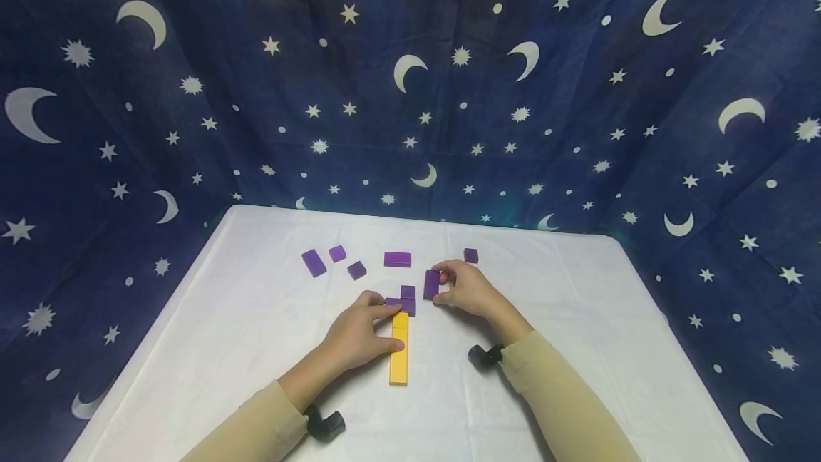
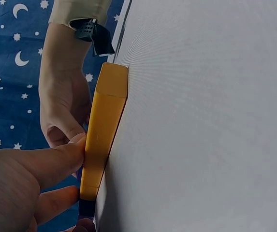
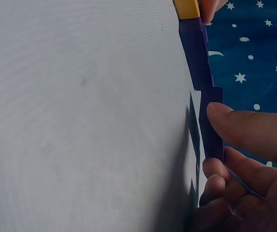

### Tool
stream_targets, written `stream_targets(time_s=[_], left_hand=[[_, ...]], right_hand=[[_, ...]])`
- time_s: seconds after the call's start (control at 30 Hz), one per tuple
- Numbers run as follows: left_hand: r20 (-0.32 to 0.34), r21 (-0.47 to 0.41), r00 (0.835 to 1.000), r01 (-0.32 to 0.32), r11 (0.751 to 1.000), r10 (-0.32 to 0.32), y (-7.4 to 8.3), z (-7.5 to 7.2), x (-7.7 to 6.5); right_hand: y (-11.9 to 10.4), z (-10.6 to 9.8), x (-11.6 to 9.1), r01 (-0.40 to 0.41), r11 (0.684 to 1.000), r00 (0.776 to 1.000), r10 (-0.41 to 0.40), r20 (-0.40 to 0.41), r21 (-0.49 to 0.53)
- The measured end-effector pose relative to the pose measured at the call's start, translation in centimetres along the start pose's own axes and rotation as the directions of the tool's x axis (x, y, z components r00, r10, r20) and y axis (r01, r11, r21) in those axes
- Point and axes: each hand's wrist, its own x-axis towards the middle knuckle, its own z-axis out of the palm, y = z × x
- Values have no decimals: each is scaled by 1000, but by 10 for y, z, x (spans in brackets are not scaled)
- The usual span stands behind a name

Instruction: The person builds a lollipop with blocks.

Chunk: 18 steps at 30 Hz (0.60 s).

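Both forearms, in long beige fabric sleeves, reach forward and slant inward, the wrists bare beyond the cuffs. The bare left hand lies low with its back upward, thumb and index finger stretched out and spread apart. The bare right hand points leftward in a pinch, its thumb extended opposite bent fingers.

A long yellow block is laid flat on the bench, its length pointed away from the near edge, and is met at its far end by a short yellow block. Beyond, a crosswise purple block is backed by a small purple block. Just to the right, an oblong purple block is held lengthwise.
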Motion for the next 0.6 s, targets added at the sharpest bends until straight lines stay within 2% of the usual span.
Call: stream_targets(time_s=[0.6], left_hand=[[-9, 6, 1000, -14, 1000, 14, 1, -1, 0]], right_hand=[[-6, 7, 8, 49, 996, 998, -46, 41, -68]])
